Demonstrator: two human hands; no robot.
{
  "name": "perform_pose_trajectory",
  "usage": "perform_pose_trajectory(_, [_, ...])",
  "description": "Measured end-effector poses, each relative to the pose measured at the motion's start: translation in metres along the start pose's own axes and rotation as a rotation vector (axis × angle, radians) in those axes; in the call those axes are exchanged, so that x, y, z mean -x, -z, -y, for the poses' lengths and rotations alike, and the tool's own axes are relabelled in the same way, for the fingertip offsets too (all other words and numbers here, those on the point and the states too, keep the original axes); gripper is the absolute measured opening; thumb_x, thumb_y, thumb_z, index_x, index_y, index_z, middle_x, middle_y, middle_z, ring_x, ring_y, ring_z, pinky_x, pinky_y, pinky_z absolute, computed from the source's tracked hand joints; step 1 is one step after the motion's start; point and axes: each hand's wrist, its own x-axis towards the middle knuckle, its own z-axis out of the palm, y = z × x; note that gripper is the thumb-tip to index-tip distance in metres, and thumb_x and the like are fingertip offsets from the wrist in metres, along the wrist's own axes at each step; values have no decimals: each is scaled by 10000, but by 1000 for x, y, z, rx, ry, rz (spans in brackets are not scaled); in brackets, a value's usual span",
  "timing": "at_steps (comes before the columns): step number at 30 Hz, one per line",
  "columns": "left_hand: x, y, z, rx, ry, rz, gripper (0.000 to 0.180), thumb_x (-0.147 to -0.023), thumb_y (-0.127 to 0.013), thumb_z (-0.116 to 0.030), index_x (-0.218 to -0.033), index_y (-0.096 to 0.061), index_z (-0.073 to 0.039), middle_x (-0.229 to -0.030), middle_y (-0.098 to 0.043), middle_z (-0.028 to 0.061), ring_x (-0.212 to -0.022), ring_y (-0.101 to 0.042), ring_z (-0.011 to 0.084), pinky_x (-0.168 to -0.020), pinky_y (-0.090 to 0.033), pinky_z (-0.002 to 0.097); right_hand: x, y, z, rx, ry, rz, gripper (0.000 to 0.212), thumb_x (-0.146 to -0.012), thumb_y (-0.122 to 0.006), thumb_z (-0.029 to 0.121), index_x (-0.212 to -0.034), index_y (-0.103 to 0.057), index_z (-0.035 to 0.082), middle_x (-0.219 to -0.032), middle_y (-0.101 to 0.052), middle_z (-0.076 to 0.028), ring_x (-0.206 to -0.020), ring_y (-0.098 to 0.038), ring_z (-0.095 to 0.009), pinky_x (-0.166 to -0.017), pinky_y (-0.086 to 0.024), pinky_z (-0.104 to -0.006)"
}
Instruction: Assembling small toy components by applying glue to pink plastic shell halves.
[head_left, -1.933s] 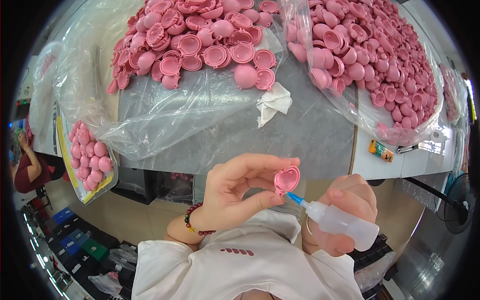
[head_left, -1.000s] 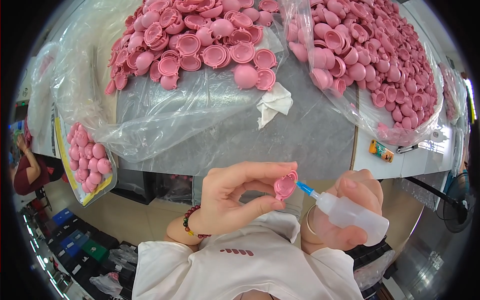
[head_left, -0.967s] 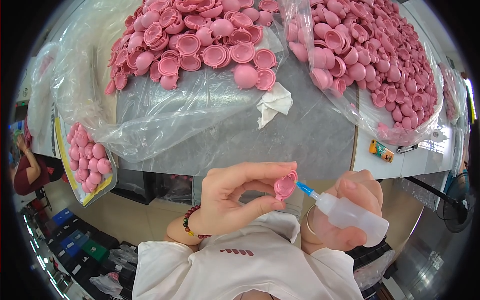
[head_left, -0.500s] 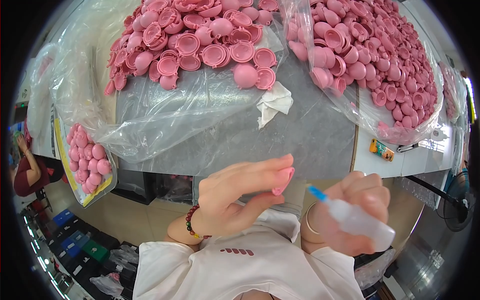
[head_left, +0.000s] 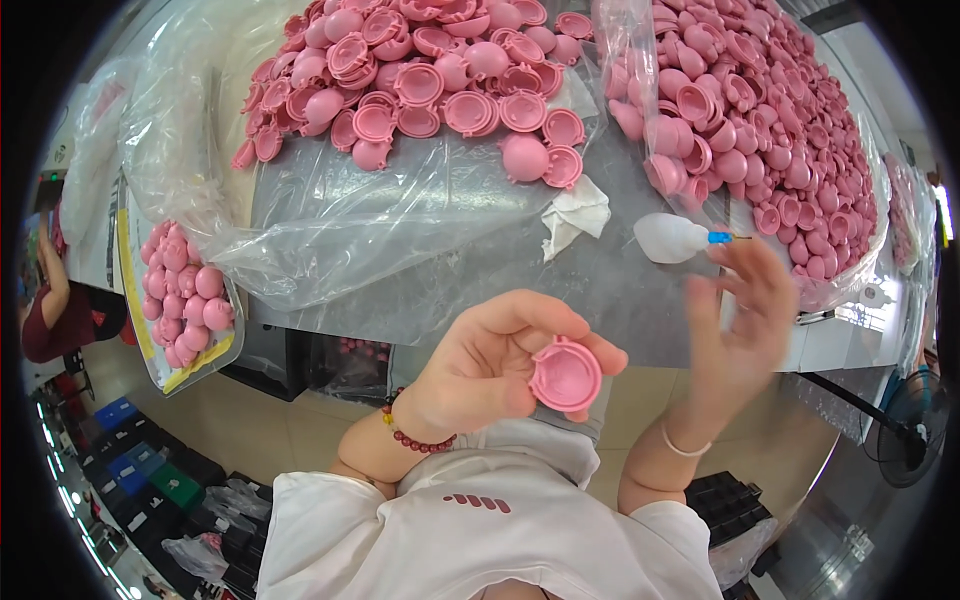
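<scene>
My left hand (head_left: pixel 490 362) holds a round pink plastic shell (head_left: pixel 565 376) by its rim, hollow side up, just off the table's near edge. My right hand (head_left: pixel 735 330) is blurred, fingers spread, with nothing in it. Just above its fingertips a small white squeeze bottle (head_left: pixel 672 238) with a blue nozzle lies on its side on the grey table (head_left: pixel 480 275), nozzle pointing right.
A heap of pink shells (head_left: pixel 430 80) lies on clear plastic sheet at the back, and a second heap (head_left: pixel 760 120) in a bag at the right. A crumpled white cloth (head_left: pixel 572 215) lies between them. A tray of pink balls (head_left: pixel 185 295) hangs at the left, near another person (head_left: pixel 55 310).
My right hand has moved up to the table and let go of the squeeze bottle, which now lies there. My left hand has turned the pink shell hollow side up.
</scene>
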Motion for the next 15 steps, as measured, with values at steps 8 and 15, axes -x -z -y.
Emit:
perform_pose_trajectory(8, [2,-9,-11,-826,-238,-119,475,-660,-707,-72,-1046,-458,50,-1019,-537,233,-928,-560,242,-780,-469,303,-56,86,-32,991,63,11,240,-730,-604,96,-966,-580,59,-890,-568,-85,-788,-539,-193,-712,-423,-307])
perform_pose_trajectory(15, [3,-12,-11,-159,123,-224,547,-709,-677,-185,-1131,-397,19,-1067,-512,246,-813,-597,230,-683,-506,313,-55,82,-43,1174,234,-8,248,-751,-575,150,-988,-563,80,-917,-540,-91,-890,-500,-240,-794,-385,-345])
